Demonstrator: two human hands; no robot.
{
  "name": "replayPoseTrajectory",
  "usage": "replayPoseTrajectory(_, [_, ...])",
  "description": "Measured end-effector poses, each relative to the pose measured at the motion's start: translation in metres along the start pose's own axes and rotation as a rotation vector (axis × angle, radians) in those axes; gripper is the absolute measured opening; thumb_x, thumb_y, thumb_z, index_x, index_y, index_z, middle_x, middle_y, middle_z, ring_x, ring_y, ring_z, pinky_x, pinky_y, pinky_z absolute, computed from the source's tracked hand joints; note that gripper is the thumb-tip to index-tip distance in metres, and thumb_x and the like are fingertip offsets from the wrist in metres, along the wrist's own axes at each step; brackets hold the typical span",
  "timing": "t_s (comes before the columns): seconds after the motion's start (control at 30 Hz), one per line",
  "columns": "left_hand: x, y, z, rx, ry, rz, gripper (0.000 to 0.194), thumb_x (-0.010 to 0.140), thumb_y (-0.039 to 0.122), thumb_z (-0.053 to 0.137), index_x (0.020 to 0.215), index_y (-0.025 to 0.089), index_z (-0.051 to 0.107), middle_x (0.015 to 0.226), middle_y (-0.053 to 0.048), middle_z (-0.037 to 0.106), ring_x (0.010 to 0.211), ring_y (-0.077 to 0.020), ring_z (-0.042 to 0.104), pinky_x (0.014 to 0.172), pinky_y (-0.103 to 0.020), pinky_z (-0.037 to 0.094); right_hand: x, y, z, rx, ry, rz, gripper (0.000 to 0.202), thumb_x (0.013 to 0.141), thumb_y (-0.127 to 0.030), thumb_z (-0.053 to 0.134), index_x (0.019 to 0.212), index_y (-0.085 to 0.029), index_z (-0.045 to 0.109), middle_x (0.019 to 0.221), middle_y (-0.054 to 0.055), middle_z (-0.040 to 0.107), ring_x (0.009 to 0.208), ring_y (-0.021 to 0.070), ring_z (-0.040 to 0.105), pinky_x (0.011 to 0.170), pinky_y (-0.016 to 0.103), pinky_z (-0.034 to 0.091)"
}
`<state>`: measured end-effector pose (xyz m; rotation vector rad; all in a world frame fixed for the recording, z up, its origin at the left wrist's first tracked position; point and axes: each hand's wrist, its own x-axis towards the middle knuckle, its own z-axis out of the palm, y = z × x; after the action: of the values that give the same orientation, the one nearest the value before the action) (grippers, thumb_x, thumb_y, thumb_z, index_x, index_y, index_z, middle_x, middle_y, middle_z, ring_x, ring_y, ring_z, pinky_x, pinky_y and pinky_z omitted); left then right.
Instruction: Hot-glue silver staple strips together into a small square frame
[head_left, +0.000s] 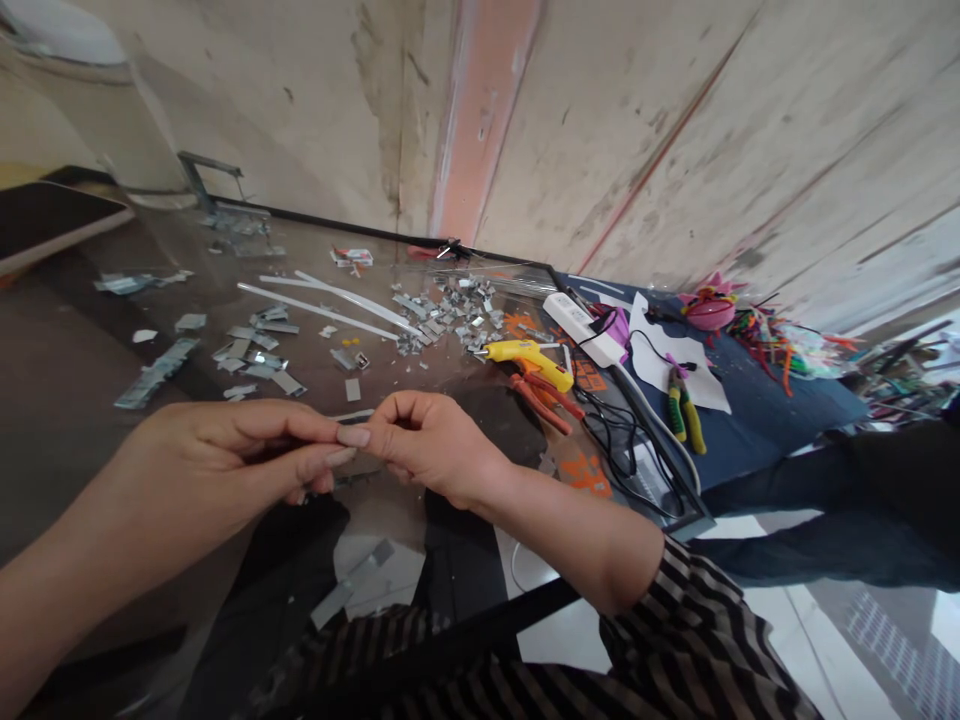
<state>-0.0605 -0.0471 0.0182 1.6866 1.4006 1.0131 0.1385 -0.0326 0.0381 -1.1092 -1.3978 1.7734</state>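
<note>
Head: left hand and right hand meet at the fingertips, both pinching what looks like a thin strip, mostly hidden, over the table. Two-sided pinch presumably steadies it. Long axis roughly left-right; can't tell which end leads. Scraps, glue gun beyond, probably for easy reach.

No lettering, brand, number or sign legible anywhere; too small or blurred to tell on the yellow hot-glue gun, white power strip or red-and-white box.
</note>
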Motion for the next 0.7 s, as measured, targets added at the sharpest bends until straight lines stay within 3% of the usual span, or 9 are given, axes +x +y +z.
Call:
replayPoseTrajectory(0.47, [0.0043, 0.0048, -0.0008, -0.090, -0.067, -0.094, 0.026, 0.063, 0.050, 0.071, 0.073, 0.027, 0.076, 0.058, -0.001, 0.072, 0.048, -0.0164, 0.063, 0.048, -0.026, 0.057, 0.0025, 0.0062, 0.0062, -0.059, 0.127, -0.163, 0.041, 0.066, -0.049, 0.080, 0.068, -0.018, 0.054, 0.057, -0.008, 0.048, 0.051, 0.0052, 0.035, 0.048, 0.020, 0.027])
replayPoseTrajectory(0.7, [0.0050, 0.0089, -0.0013, -0.065, -0.075, -0.064, 0.023, 0.064, 0.050, 0.069, 0.068, 0.028, 0.075, 0.055, 0.000, 0.069, 0.046, -0.0160, 0.061, 0.047, -0.026, 0.056, 0.0041, 0.0083, 0.0058, 0.048, 0.077, -0.046, 0.045, 0.063, -0.052, 0.081, 0.069, -0.019, 0.052, 0.052, -0.009, 0.046, 0.046, 0.0050, 0.036, 0.044, 0.020, 0.025])
